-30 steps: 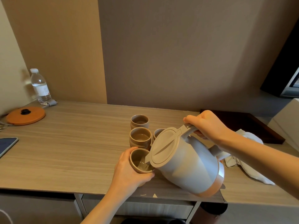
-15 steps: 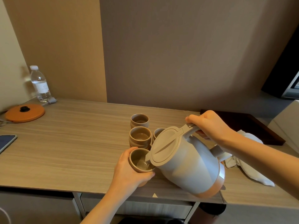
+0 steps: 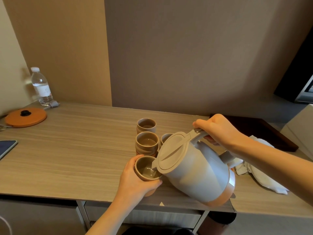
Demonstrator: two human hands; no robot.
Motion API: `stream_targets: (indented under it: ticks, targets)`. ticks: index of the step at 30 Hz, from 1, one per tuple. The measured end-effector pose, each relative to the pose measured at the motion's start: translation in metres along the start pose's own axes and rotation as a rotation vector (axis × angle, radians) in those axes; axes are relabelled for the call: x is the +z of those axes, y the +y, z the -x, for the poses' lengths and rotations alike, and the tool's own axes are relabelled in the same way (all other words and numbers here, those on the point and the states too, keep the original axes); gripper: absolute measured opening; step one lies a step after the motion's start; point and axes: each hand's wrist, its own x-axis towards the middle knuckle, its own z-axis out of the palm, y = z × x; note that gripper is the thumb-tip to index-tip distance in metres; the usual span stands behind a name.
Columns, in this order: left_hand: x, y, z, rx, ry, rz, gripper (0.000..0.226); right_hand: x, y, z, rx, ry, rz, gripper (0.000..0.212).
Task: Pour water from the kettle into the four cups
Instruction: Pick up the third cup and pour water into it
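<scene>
Our left hand curls its fingers round the near cup at the 6 o'clock edge of the worktop. Our right hand clenches the handle of the grey kettle, tilted from 3 o'clock with its spout over that cup. Water pools inside, and we see both grips and the tilt unchanged from half a second ago.

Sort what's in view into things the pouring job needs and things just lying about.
In use: kettle, held cup, middle cup, far cup, half-hidden cup, left hand, right hand.
Lying about: water bottle, orange lid, white cloth, dark tray, tablet.
</scene>
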Motion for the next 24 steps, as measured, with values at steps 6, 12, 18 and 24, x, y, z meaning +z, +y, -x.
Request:
stream_targets:
  ticks: [6, 12, 18, 24]
  targets:
    - [0.001, -0.003, 0.000, 0.012, 0.003, 0.002, 0.084, 0.000, 0.000, -0.001, 0.012, -0.011, 0.011, 0.045]
    - [0.002, -0.006, 0.000, 0.024, 0.015, -0.001, 0.082, -0.001, -0.003, -0.003, 0.029, -0.026, 0.004, 0.049]
    - [0.002, -0.009, 0.001, 0.037, 0.023, -0.011, 0.080, 0.000, -0.007, -0.003, 0.002, -0.045, 0.014, 0.050]
    - [0.002, -0.010, 0.001, 0.039, 0.029, -0.003, 0.080, 0.001, -0.010, -0.007, -0.044, -0.042, 0.075, 0.050]
